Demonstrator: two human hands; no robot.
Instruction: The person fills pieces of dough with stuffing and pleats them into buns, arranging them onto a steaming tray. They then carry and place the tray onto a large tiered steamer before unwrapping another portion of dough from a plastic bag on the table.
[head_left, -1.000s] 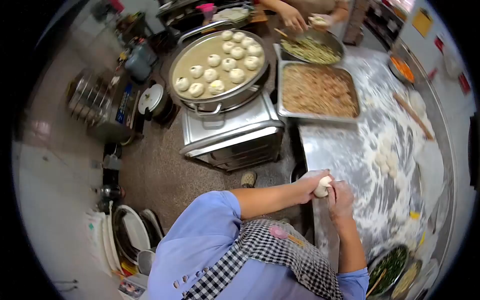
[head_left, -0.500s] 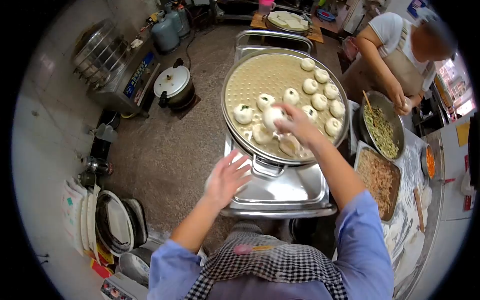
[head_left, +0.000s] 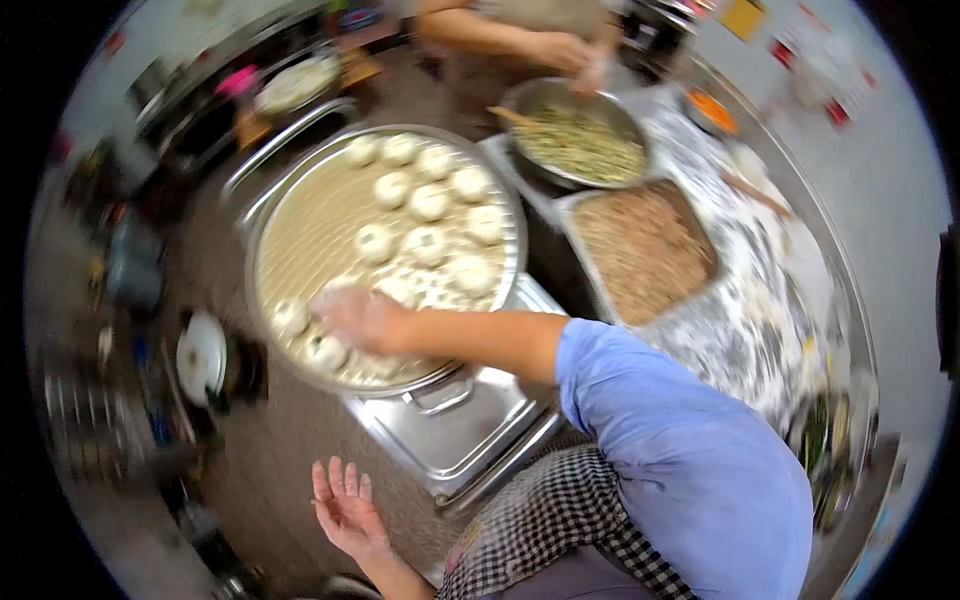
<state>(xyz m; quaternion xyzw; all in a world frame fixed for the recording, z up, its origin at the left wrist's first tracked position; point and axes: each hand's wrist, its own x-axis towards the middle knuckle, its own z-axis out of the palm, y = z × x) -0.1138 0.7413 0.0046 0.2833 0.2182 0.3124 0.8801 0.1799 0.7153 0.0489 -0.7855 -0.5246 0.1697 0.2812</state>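
A large round steamer tray (head_left: 310, 215) holds several white filled buns, such as a bun (head_left: 430, 202) near its middle. My right hand (head_left: 365, 318) reaches over the tray's near part, among the buns; it is blurred, and its fingers and anything under them cannot be made out. My left hand (head_left: 347, 508) is raised with its fingers spread and holds nothing, below and apart from the tray. Floury traces show on its skin.
The tray rests on a metal cart (head_left: 450, 430). To the right are a bowl of chopped green filling (head_left: 580, 145), a pan of meat filling (head_left: 645, 250) and a floured table (head_left: 750, 330). A co-worker's hands (head_left: 580, 60) are above the bowl. A lidded pot (head_left: 202, 358) stands at left.
The view has turned and shifted. Half a second ago my right hand held a bun over the tray; now it is lower, at the buns. My left hand has stayed open since then.
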